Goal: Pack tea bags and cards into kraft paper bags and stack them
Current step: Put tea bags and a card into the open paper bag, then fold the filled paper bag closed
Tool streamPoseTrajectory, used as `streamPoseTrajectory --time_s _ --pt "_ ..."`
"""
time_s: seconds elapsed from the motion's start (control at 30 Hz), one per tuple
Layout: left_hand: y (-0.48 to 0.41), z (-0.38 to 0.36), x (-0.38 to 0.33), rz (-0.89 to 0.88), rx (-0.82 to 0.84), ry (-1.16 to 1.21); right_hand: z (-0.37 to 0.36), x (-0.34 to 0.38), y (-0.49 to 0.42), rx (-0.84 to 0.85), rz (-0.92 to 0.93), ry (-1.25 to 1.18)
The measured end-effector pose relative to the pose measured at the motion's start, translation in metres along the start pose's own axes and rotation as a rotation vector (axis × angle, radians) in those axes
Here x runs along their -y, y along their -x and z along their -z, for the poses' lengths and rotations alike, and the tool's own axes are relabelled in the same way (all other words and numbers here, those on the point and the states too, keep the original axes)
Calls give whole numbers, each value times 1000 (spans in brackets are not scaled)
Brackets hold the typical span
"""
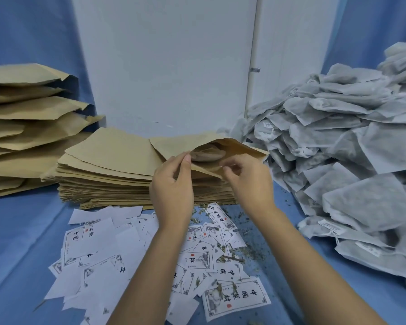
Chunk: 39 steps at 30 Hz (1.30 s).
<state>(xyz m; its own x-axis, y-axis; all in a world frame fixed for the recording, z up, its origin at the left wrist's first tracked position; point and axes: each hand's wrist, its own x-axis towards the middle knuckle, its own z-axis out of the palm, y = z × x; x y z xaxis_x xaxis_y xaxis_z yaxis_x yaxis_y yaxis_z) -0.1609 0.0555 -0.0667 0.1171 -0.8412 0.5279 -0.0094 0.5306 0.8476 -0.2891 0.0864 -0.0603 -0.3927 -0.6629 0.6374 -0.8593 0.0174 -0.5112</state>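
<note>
The left hand [171, 186] pinches the upper lip of an open bag [174, 144] between thumb and forefinger; the right hand [246, 179], slightly blurred, has its fingers curled round the bag's lower lip, so the mouth gapes between the two hands; a pale rounded shape shows inside, too dim to name; the bag lies on top of a stack [108, 170] of flat bags that spreads beyond and to the left of the left hand; further left of that hand sit puffed bags [21, 127], piled loosely; right of the right hand slumps a heap of tea bags [349, 148]; under both forearms, nearer the person than the hands, cards [127, 249] lie scattered on blue cloth [21, 242], with dry crumbs [251, 249] among them.
</note>
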Motion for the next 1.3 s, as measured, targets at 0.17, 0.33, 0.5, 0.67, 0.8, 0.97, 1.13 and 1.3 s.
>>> streamPoseTrajectory --time_s 0.17,0.33,0.5,0.67,0.8,0.97,1.13,1.3 --pt "3 2 0 -37 -29 -15 -6 18 -22 219 137 250" --pt "1 7 -6 -95 -69 -32 -24 33 -60 541 107 240" --pt "-4 11 -6 -73 -47 -35 -30 37 -63 619 24 108" --pt "-14 17 -7 -127 -41 -175 -20 38 -19 -126 12 -223" --pt "-21 26 -7 -2 -51 -156 -30 34 22 -70 60 -523" --pt "-20 33 -3 275 -27 113 -41 48 31 315 -145 -516" --pt "-23 36 -2 461 -73 287 -48 66 32 250 -260 -523" --pt "-13 27 -15 534 31 305 -46 82 21 274 -702 -1083"
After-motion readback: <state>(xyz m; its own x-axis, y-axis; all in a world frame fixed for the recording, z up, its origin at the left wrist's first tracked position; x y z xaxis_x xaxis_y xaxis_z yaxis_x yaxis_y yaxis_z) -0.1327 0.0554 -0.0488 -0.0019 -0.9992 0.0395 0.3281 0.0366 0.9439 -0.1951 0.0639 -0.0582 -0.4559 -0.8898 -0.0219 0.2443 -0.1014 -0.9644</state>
